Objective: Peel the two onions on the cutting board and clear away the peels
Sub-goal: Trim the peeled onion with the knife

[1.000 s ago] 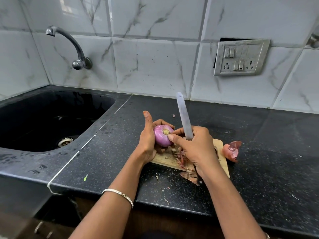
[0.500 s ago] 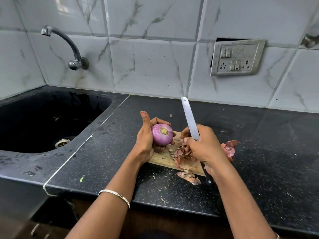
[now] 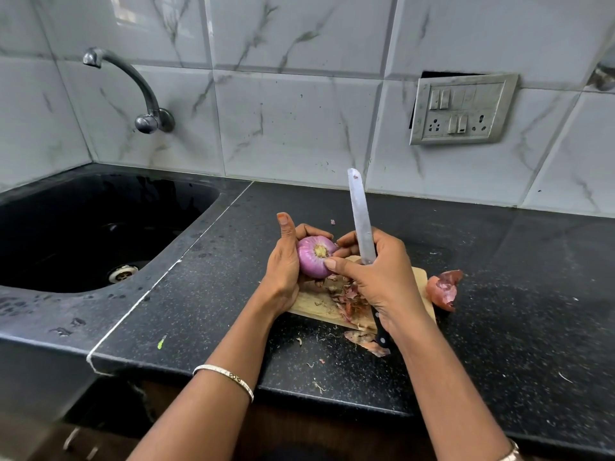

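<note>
**While the knife rides idle, your thumb is back on the onion**

Where the counter [image 3: 499, 327] ends at its front edge, loose scraps lie scattered, along with one curled peel [image 3: 366, 342] that sits just off the cutting board [image 3: 309, 306]. On the board's right half sits a heap of peels [image 3: 349, 297].

Above the board's left end your left hand [image 3: 283, 277] cups the onion [image 3: 312, 257], fingers curled behind it and thumb standing straight up. The bulb is held off the board, cut end toward you, mostly bare and purple. Your right hand [image 3: 382, 281] is wrapped round the knife [image 3: 361, 221], blade pointing up and away, and its thumb [image 3: 332, 263] presses the onion's lower right side.

Half a second ago that hand had drawn clear of the bulb. I judge you are going in for one more strip of skin, and this onion looks nearly done.

Just off the board's right edge rests a reddish piece [image 3: 442, 289]. It may be the second onion or only a shed shell; I cannot tell from here. Clearing has not begun.

Farther left, the black sink [image 3: 100, 227] is set into the counter. A tap [image 3: 133, 84] comes off the marble-tiled wall [image 3: 299, 111], and a switch plate [image 3: 462, 109] sits to the right.
</note>
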Demonstrator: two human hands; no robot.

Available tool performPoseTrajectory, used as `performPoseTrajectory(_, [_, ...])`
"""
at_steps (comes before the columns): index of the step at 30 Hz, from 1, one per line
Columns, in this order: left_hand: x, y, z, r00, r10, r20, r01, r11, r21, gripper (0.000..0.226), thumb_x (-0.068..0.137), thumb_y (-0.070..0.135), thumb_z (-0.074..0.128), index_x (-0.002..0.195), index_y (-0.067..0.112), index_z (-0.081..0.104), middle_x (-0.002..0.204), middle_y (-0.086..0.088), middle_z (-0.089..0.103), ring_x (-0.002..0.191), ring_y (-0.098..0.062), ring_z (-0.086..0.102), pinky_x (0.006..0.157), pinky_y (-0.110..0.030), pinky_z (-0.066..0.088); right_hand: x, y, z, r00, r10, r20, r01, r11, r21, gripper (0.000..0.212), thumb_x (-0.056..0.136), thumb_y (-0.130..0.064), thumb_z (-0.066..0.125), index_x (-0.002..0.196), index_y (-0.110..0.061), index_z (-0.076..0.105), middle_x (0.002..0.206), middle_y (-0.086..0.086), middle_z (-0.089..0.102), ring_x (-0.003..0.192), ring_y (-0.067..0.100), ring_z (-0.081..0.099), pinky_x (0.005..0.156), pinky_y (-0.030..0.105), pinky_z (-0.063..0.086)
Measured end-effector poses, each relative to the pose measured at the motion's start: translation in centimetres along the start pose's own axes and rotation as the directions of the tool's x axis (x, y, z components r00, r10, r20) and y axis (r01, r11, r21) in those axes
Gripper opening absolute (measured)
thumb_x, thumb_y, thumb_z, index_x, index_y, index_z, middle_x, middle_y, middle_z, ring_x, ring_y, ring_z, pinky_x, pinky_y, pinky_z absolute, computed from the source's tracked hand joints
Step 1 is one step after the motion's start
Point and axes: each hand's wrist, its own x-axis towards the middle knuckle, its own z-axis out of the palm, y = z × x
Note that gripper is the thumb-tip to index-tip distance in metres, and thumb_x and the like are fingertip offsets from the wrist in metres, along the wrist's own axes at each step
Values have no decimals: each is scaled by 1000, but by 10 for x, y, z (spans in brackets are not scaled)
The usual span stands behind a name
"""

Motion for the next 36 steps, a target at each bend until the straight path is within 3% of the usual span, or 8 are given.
performPoseTrajectory(6, [0, 0, 0, 998, 57, 2, -57, 997, 55, 79, 95, 71, 16, 87, 15, 72, 84, -14, 74, 73, -23, 70, 58, -31, 58, 1, 1, 1, 1000, 10, -13, -10, 1000, -3, 38, 65, -4, 92, 92, -16, 69, 79, 0, 77, 79, 15, 75, 82, 49, 61])
performPoseTrajectory(14, [2, -5, -1, 985, 172, 19, -173, 977, 121, 77, 107, 51, 8, 96, 4, 68, 78, -9, 73, 68, -20, 70, 53, -24, 54, 9, -1, 2, 999, 42, 30, -38, 992, -121, 32, 73, -6, 87, 91, -20, 64, 81, 0, 74, 76, 13, 71, 76, 34, 59])
performPoseTrajectory(18, [1, -5, -1, 975, 218, 36, -221, 967, 127, 81, 97, 60, 13, 99, -2, 65, 86, -21, 73, 70, -26, 70, 49, -28, 55, 8, -2, 12, 999, -48, -8, 44, 965, -257, 28, 80, -7, 79, 92, -20, 58, 82, -6, 69, 64, 1, 58, 63, 20, 44])
performPoseTrajectory(22, [1, -4, -2, 966, 258, 11, -256, 954, 157, 82, 95, 60, 12, 98, -2, 66, 79, -8, 75, 74, -19, 72, 64, -28, 58, 7, -3, 19, 994, -111, 8, 107, 941, -321, 26, 83, -5, 73, 94, -19, 55, 85, -8, 65, 73, 4, 58, 67, 26, 45])
performPoseTrajectory(24, [1, -4, -2, 967, 256, -2, -253, 954, 158, 81, 99, 57, 11, 97, -1, 67, 77, -5, 75, 74, -17, 73, 65, -28, 59, 7, -4, 19, 993, -114, 21, 114, 934, -337, 26, 85, -5, 71, 96, -20, 54, 86, -10, 63, 77, 4, 58, 71, 27, 47])
performPoseTrajectory(28, [0, -5, -1, 978, 207, -21, -204, 973, 111, 76, 108, 49, 7, 95, 5, 67, 77, -6, 74, 71, -22, 72, 57, -33, 59, 3, -3, 15, 992, -115, 51, 126, 938, -323, 25, 88, -4, 68, 96, -22, 52, 88, -11, 62, 76, -2, 54, 64, 17, 39])
performPoseTrajectory(32, [-2, -4, 1, 988, 151, -14, -150, 988, 38, 74, 106, 58, 13, 90, 12, 69, 78, -9, 73, 72, -22, 71, 63, -34, 58, 2, -2, 9, 987, -117, 106, 145, 942, -302, 25, 91, -4, 66, 98, -24, 53, 93, -11, 63, 87, -3, 58, 69, 12, 41])
performPoseTrajectory(36, [-3, -2, 2, 991, 137, 12, -137, 990, 45, 75, 99, 66, 17, 86, 14, 70, 77, -8, 73, 68, -19, 71, 57, -31, 55, 6, -1, 7, 986, -128, 104, 153, 946, -286, 23, 90, -4, 66, 97, -24, 56, 89, -10, 64, 84, -1, 61, 70, 15, 43])
